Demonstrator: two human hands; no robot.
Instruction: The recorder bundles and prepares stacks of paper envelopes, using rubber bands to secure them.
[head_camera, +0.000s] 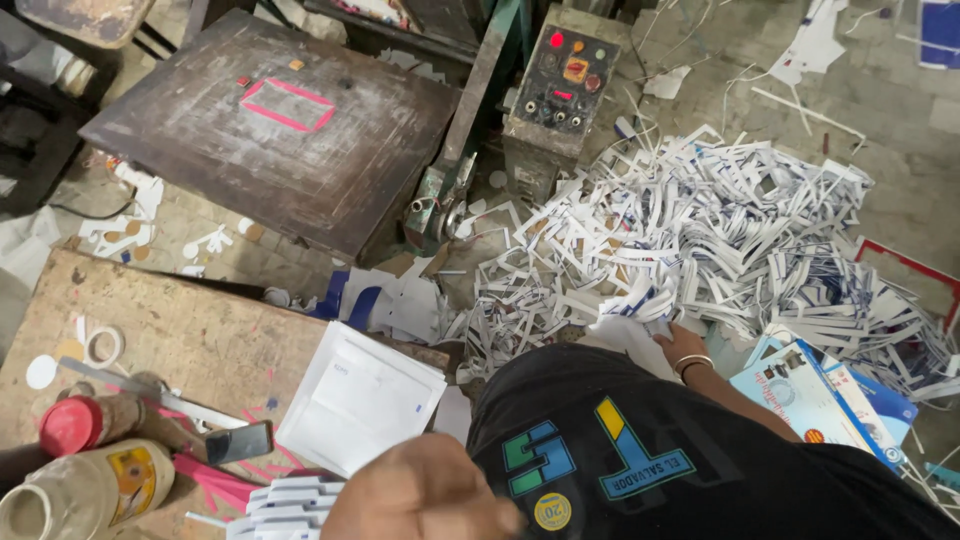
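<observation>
Gathering paper offcuts (700, 230) heaped on the floor, centre right of frame. Right hand (680, 345) down in that heap, grip hidden; left hand (420, 495) clenched, empty, bottom centre. Next, probably lifting a bundle clear.

Worn wooden bench (190, 335) at lower left has a white card stack (358, 398), tape roll (103, 346), red-capped bottle (85, 422) and plastic jar (85, 492) on it. Floor (900, 120) at right is buried in white paper offcuts (700, 240).

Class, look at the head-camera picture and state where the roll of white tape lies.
The roll of white tape lies flat on the wooden workbench at the lower left, above the red-capped bottle and left of the white card stack.
</observation>
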